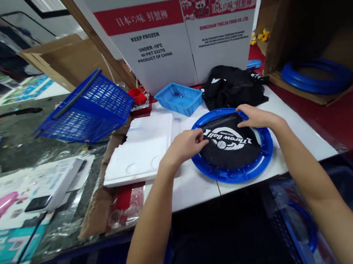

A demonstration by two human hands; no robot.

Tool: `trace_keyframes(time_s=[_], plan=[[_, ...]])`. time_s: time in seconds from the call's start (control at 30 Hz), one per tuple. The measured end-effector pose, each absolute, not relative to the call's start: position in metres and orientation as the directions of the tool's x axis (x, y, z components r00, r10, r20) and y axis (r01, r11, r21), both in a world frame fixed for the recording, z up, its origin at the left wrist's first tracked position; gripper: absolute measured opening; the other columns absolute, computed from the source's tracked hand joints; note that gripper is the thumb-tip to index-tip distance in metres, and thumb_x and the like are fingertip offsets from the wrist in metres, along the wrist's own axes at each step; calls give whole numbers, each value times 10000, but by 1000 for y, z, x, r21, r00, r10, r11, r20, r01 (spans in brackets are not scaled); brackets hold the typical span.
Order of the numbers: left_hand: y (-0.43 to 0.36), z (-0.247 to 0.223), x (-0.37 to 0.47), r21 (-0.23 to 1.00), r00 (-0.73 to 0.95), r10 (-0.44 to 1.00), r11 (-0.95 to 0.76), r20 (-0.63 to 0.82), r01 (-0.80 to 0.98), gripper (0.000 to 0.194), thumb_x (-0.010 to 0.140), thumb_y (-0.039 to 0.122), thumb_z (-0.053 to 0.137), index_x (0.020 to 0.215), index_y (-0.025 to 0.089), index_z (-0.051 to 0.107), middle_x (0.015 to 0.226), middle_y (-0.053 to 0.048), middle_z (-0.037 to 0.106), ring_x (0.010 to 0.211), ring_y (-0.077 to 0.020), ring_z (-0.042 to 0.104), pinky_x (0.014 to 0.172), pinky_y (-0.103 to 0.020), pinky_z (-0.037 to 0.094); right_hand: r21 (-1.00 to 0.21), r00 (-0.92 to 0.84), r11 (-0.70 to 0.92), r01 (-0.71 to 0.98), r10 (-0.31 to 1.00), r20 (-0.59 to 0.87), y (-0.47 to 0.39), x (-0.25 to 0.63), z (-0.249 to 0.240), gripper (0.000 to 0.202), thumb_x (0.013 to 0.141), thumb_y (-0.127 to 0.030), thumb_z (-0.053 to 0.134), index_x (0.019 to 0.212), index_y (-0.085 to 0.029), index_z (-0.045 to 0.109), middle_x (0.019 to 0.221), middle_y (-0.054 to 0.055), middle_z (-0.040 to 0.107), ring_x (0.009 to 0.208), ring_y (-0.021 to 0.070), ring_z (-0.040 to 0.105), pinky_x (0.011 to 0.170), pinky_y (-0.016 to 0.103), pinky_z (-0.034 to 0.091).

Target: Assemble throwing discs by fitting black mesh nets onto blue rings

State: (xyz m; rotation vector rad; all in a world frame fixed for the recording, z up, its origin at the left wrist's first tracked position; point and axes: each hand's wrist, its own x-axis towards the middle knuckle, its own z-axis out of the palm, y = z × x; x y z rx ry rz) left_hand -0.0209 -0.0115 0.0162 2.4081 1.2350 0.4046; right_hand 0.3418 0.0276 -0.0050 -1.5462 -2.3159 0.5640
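Observation:
A round blue plastic ring (pixel 237 175) lies flat on the white work surface. Inside it is a black mesh net (pixel 222 156) with white "Throw Ball" lettering. My left hand (pixel 187 143) is closed at the net's left edge, fingers curled and thumb tip against the mesh. At the upper right, my right hand (pixel 254 117) grips the ring's far rim between thumb and index finger; the thumb rests by the net's edge. Part of the rim is hidden under this hand. Between the net and the right rim, a crescent-shaped gap shows the white surface.
Behind the ring sit a light-blue tray (pixel 180 100) with small pieces and a heap of black fabric (pixel 233 87). White foam (pixel 139 149) lies left, near a tilted blue basket (pixel 88 108). An open carton (pixel 310 26) at right holds blue rings (pixel 317 76).

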Motion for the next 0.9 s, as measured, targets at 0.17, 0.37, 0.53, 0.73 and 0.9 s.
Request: trace_keyframes(time_s=[0.17, 0.37, 0.53, 0.73, 0.9], plan=[[0, -9, -6, 288, 497, 844, -536, 202, 793, 309, 1037, 357, 686, 1302, 212, 754, 1541, -196, 616, 1473, -424, 537, 1227, -620, 459, -435, -453, 393, 810, 891, -39, 17, 327, 4, 708, 945, -403, 766, 1627, -333, 592, 1723, 145, 490, 1563, 452, 530, 1312, 644, 439], [8, -20, -16, 438, 604, 791, -578, 94, 689, 761, 864, 393, 914, 1542, 181, 641, 1665, -223, 507, 1579, -426, 463, 1347, -576, 397, -424, -441, 394, 815, 897, -14, 8, 330, 15, 478, 1052, -599, 610, 1386, -306, 787, 1513, 162, 678, 1486, 444, 588, 1289, 652, 442], [8, -15, -20, 506, 649, 754, -602, 105, 618, 476, 838, 444, 937, 1231, 224, 786, 1548, -163, 581, 1505, -405, 508, 1322, -571, 425, -502, -577, 475, 723, 815, -59, 12, 318, 10, 323, 981, -476, 727, 1205, -273, 842, 1699, 126, 559, 1591, 404, 516, 1341, 588, 403], [5, -17, -10, 487, 585, 803, -559, 115, 671, 265, 998, 447, 769, 1134, 234, 845, 1272, -140, 615, 1287, -358, 566, 1224, -564, 477, -589, -603, 467, 659, 797, -43, 15, 313, 7, 424, 940, -524, 778, 1278, -276, 838, 1625, 121, 627, 1561, 402, 548, 1355, 594, 384], [3, -20, -3, 433, 588, 798, -580, 132, 690, 236, 882, 376, 885, 1043, 215, 825, 1308, -147, 614, 1291, -387, 548, 1169, -577, 498, -579, -619, 460, 673, 779, -101, 17, 313, 4, 371, 853, -444, 850, 1188, -286, 865, 1731, 101, 524, 1630, 421, 467, 1385, 593, 329]])
